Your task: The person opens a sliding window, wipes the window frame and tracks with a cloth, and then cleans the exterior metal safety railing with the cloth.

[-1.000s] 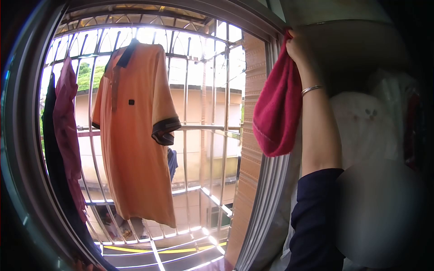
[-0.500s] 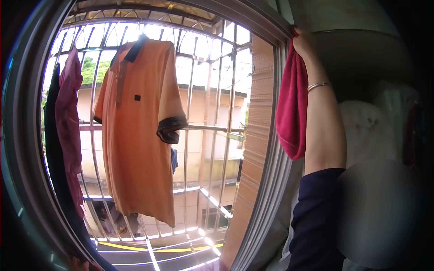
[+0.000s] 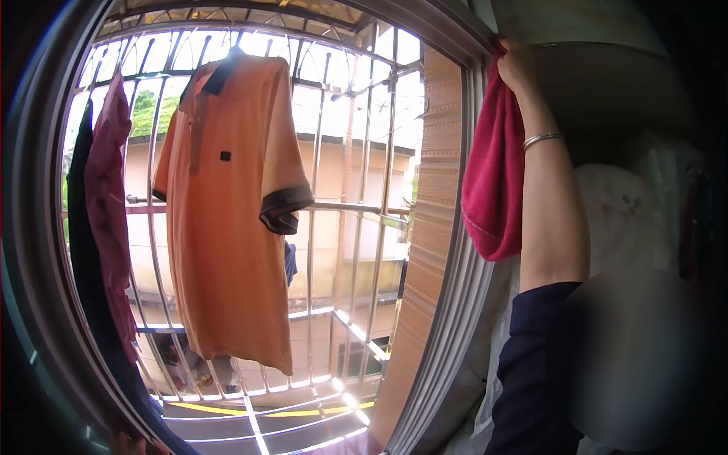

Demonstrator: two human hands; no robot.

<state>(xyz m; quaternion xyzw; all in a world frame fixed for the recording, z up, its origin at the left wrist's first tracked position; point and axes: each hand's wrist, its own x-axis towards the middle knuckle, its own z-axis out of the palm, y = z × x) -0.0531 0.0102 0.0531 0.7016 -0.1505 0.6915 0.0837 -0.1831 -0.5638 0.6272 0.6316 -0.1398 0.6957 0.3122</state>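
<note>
My right hand (image 3: 516, 67) is raised at the upper right, its fingers closed on the top end of a red cloth (image 3: 493, 174). The cloth looks like soft towelling and hangs down in a rounded fold beside my forearm. Hand and cloth are at the upper right corner of the metal window frame (image 3: 447, 303); whether they press on it I cannot tell. A dim, skin-toned shape at the lower left edge may be my left hand (image 3: 130, 443); its fingers are too dark to make out.
Beyond the window opening, an orange polo shirt (image 3: 231, 220) hangs before metal security bars (image 3: 307, 265). Pink clothing (image 3: 110, 189) and dark clothing (image 3: 82, 212) hang to its left. A brown patterned wall strip (image 3: 432, 197) borders the opening. Pale plastic-like covering (image 3: 622, 212) is at right.
My right hand and the red cloth have shifted slightly up and to the right. The view has moved a little, so the hanging clothes sit slightly further left and higher.
</note>
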